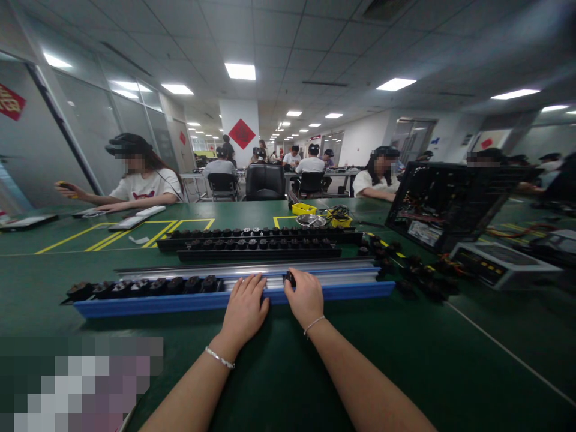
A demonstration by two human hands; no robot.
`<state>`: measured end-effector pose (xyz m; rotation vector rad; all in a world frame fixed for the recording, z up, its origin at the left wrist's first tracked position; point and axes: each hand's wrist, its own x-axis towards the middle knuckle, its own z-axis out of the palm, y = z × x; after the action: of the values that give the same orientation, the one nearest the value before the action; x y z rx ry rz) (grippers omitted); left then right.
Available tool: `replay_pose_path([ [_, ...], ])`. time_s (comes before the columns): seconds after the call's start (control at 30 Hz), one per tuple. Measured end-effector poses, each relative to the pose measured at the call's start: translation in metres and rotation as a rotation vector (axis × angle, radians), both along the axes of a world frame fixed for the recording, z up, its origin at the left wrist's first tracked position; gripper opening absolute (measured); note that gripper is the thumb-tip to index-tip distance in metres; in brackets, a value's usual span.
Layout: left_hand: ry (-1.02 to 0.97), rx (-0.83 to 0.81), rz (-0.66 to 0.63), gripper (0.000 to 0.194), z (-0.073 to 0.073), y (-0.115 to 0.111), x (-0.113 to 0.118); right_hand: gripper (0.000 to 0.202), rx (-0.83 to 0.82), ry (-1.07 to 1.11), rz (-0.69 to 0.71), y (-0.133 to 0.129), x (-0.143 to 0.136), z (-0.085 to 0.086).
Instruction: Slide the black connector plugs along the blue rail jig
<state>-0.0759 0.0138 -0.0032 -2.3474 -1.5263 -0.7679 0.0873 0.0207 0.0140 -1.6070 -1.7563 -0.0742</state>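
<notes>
A long blue rail (153, 307) with a silvery channel lies across the green table in front of me. Several black round parts (175, 285) sit in a row in its left half. My left hand (245, 306) rests on the middle of the rail, fingers stretched forward over the channel. Just right of it, my right hand (306, 295) pinches a small black part (290, 278) at the channel. Behind the rail stand two black rails (258, 254) filled with similar black parts.
Loose black parts (420, 276) are scattered at the rail's right end. Beyond them are a grey power supply (504, 264) and an open black computer case (450, 207). A yellow tray (304, 209) and metal dish (310, 221) sit farther back. Other people sit across the table.
</notes>
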Motion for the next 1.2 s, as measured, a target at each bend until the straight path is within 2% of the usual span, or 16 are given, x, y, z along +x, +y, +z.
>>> replay_pose_path([
  [0.6,0.034,0.014,0.021,0.041,0.003,-0.004,0.001,0.035,-0.07,-0.038,-0.09,0.003,0.019,0.006],
  [0.8,0.043,-0.003,0.025,0.042,0.005,-0.004,0.001,0.025,-0.089,-0.065,-0.061,0.004,0.026,0.01],
  [1.2,0.021,-0.002,0.022,0.041,0.004,-0.004,0.001,0.023,-0.063,-0.081,-0.05,0.005,0.037,0.007],
])
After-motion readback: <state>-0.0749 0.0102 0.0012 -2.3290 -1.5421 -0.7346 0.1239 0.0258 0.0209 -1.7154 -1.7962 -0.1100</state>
